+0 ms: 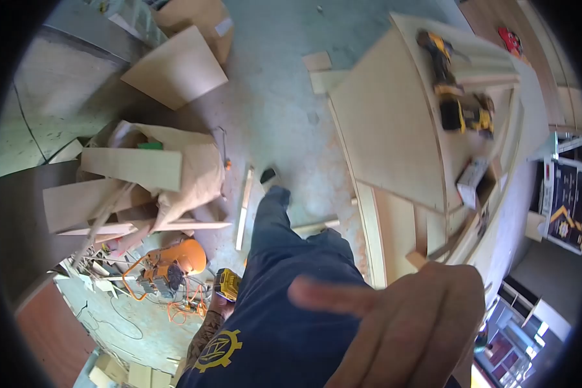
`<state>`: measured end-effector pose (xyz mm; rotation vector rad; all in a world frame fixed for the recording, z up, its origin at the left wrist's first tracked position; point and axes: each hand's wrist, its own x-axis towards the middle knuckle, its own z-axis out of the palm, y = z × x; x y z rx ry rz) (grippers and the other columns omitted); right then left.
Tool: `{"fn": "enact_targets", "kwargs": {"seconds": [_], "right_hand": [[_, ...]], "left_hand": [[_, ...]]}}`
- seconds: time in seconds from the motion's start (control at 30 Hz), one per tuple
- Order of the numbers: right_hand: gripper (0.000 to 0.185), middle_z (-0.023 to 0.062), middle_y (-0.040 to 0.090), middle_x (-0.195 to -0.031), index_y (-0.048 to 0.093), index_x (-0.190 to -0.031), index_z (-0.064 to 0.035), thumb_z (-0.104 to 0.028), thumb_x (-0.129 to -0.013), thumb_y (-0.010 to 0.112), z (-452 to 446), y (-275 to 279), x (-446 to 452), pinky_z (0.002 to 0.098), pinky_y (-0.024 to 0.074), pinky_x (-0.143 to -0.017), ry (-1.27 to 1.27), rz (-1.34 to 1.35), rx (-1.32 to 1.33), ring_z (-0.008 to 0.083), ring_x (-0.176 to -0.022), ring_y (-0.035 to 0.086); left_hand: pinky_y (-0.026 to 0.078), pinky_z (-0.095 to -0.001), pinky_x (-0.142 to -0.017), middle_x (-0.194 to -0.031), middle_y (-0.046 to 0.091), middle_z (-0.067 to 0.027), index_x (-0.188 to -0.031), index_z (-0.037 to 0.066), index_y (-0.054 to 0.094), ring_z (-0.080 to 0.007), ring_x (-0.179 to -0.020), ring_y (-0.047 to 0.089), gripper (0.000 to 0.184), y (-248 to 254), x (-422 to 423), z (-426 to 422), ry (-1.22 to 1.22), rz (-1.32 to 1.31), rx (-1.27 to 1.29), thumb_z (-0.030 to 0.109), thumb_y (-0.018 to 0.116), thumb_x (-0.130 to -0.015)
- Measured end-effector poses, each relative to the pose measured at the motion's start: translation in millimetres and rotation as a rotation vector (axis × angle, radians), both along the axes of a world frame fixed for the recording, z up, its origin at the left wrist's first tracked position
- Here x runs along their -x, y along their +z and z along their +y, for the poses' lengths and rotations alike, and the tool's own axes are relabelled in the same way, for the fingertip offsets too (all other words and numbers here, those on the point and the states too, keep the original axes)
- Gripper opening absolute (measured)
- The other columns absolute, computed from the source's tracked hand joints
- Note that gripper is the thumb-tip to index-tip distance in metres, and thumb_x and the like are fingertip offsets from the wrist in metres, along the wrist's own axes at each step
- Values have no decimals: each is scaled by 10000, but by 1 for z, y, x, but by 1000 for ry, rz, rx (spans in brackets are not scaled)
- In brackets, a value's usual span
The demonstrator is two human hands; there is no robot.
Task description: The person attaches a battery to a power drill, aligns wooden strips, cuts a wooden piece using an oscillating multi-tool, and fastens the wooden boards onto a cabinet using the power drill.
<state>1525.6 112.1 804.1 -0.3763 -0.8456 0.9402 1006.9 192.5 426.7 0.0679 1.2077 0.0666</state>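
Note:
My right hand is raised close to the camera at the lower right. Its thumb points left, apart from the fingers, and nothing shows in it. Low by my left side, my left hand is wrapped round a yellow-and-black cordless power tool; my body hides part of it, so the tool's exact kind is unclear. On the wooden panel structure at the right lie a cordless drill and a second yellow-and-black cordless tool.
A large plywood panel stands at my right, with a small box on the structure. Left are stacked board offcuts and an orange air compressor with an orange hose. A wood strip lies near my foot.

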Motion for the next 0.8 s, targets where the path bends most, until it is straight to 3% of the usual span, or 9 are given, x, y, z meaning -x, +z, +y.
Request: {"fn": "enact_targets", "kwargs": {"seconds": [0.03,0.07,0.17,0.27,0.5,0.57,0.63,0.7,0.8], "right_hand": [[183,244,793,-1076,798,-1003,5,-60,-843,856,26,-8,-7,645,100,-1308,-53,8,-122,351,-1071,774],[83,169,786,-1066,772,-950,-39,-80,-883,798,43,-6,-22,617,243,-1270,-392,-625,140,289,-997,780],[128,-37,785,-1101,750,-947,-142,-70,-841,759,119,-14,-101,646,229,-1287,-627,-1518,515,199,-1181,733],[51,24,812,-1126,797,-975,-124,-91,-945,772,180,-43,-179,492,333,-1253,-676,-1445,693,218,-1254,711],[104,73,814,-987,824,-1014,-76,-159,-973,778,281,4,-331,499,473,-1142,-653,-1292,617,222,-1146,751],[308,132,766,-1257,752,-1259,-77,-274,-1023,730,296,41,-378,490,517,-1105,-305,-1280,581,268,-1265,689],[358,157,700,-1299,682,-1301,-87,-307,-1021,711,310,49,-450,500,487,-1121,-341,-1261,536,294,-1294,643],[474,205,566,-1382,541,-1387,-107,-373,-1018,672,340,-5,-541,520,427,-1153,-475,-1087,625,346,-1352,550],[668,278,367,-1506,329,-1515,-136,-473,-1013,614,399,-213,-653,551,336,-1201,-757,-808,1122,424,-1440,410]], "left_hand": [[577,-528,-786,-1376,655,-149,-1340,208,629,-393,-1143,657,617,-2,-14,14,14,-11,-4,697,574,-967],[577,-528,-787,-1377,654,-149,-1344,208,627,-392,-1145,656,620,-3,-30,30,25,-23,-8,698,574,-967],[577,-528,-792,-1382,650,-148,-1355,208,620,-390,-1151,654,629,-1,-70,69,34,-49,-20,701,571,-967],[576,-527,-796,-1387,646,-147,-1367,208,613,-388,-1157,651,639,2,-111,95,76,-69,-43,704,569,-967],[576,-527,-806,-1398,638,-145,-1394,208,597,-384,-1171,645,661,8,-218,153,158,-91,-112,712,564,-967],[576,-526,-809,-1401,636,-144,-1402,208,592,-382,-1175,643,667,11,-259,172,182,-98,-139,714,562,-967],[576,-526,-812,-1404,633,-143,-1410,208,587,-381,-1179,641,674,12,-304,193,206,-106,-173,716,561,-967],[576,-526,-815,-1407,631,-143,-1417,208,583,-380,-1183,639,681,18,-353,213,228,-107,-209,718,559,-967],[576,-526,-820,-1412,627,-142,-1429,208,576,-378,-1189,637,690,37,-427,245,230,-112,-252,721,557,-968]]}}
